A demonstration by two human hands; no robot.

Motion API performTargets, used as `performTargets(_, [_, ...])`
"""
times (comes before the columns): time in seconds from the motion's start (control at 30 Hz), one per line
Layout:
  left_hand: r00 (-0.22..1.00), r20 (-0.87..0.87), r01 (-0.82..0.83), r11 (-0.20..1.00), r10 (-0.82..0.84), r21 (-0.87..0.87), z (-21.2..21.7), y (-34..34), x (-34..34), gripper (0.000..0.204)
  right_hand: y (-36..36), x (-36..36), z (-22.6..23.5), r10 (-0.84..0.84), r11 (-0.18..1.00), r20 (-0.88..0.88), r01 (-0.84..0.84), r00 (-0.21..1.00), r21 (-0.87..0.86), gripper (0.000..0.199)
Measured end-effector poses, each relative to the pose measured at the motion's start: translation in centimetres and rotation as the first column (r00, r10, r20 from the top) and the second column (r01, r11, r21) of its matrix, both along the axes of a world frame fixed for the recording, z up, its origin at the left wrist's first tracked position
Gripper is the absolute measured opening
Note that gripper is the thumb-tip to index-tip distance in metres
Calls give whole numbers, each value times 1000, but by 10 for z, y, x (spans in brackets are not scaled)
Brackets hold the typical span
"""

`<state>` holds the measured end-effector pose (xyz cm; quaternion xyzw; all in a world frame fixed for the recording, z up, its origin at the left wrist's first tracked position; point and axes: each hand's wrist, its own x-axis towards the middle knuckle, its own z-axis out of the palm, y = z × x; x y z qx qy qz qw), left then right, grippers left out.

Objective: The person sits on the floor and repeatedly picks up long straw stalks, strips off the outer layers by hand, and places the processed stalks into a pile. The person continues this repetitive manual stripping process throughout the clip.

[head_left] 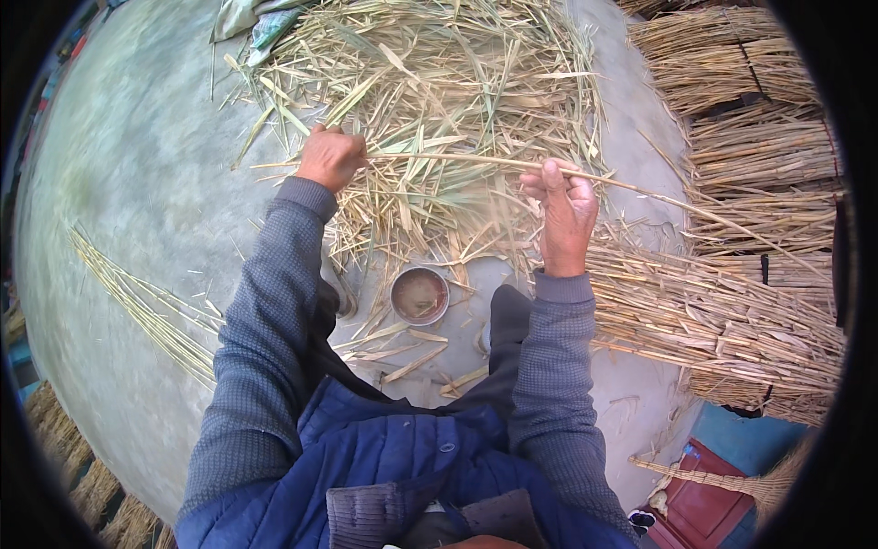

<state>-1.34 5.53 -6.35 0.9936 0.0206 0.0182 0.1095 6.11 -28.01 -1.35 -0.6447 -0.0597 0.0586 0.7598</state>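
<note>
A long, thin, tan reed stalk [457, 157] stretches across in front of me, bending down toward the bundles on the right. My left hand [329, 157] is closed in a fist around it, and a short end sticks out to the left. Further right, my right hand [567, 215] pinches the same stalk between thumb and fingers. Beneath and beyond both hands lies a wide heap of dry leaves and peeled husks [430, 82], straw-coloured with some green strips.
A round metal bowl [420, 296] stands between my feet. Thick reed bundles [722, 320] line the right side. Several thin pale stalks [146, 306] lie on the grey floor [119, 165] to the left. A dark red panel [704, 494] is at the lower right.
</note>
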Motion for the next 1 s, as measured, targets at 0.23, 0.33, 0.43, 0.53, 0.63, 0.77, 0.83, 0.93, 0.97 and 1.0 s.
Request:
performTargets(0.23, [915,336,339,878,-223,-338,16,-62,8,36,18,-10,0,22,998,61,-18,998,-67,26])
performTargets(0.33, [888,427,364,828,-170,-427,21,-92,15,30,31,-20,-2,68,995,74,-62,995,-74,25])
performTargets(0.43, [909,397,366,698,-125,-616,25,-94,16,26,36,-24,-2,127,991,59,-124,990,-56,22])
performTargets(0.53, [978,176,208,535,-111,-818,33,-87,13,24,35,-25,0,182,983,121,-177,976,-55,20])
performTargets(0.63, [994,37,81,461,-105,-884,42,-83,10,23,35,-27,0,211,977,85,-212,974,-2,19])
performTargets(0.77, [999,2,-4,189,33,-982,43,-74,13,19,36,-29,-3,191,981,52,-192,980,4,20])
performTargets(0.83, [985,58,47,65,165,-997,39,-60,15,18,35,-29,-5,169,985,17,-168,985,-40,20])
performTargets(0.93, [975,151,61,452,165,-890,26,-40,15,25,34,-27,-8,193,981,16,-193,981,19,20])
performTargets(0.97, [935,330,82,829,128,-553,23,-32,12,29,33,-26,-9,189,982,12,-189,982,-17,20])
performTargets(1.0, [918,396,32,996,5,-86,21,-25,9,32,33,-26,-9,190,982,2,-190,982,-7,20])
